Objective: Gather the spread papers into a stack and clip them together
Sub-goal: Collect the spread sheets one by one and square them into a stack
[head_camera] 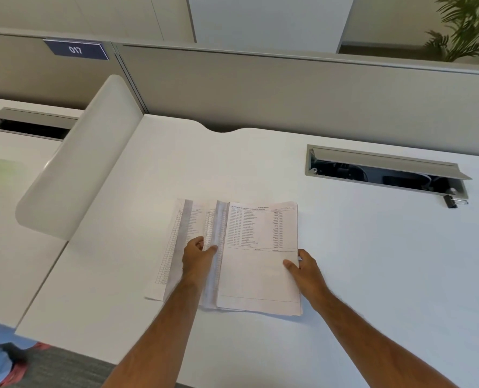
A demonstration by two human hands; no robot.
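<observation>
Pinching the fanned papers (232, 253) with left hand (197, 254) and right hand (302, 266), both grips; risking skewed edges, centre frame.

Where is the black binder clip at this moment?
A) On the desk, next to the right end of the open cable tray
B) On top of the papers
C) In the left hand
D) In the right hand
A: the binder clip lies on the desk by the cable tray, far from the papers and both hands.

Open-plan office, white desk (344, 275), grey partition panels (288, 88), numbered sign 017 (75, 49), cable tray flap (384, 163), potted palm (468, 26)
</observation>
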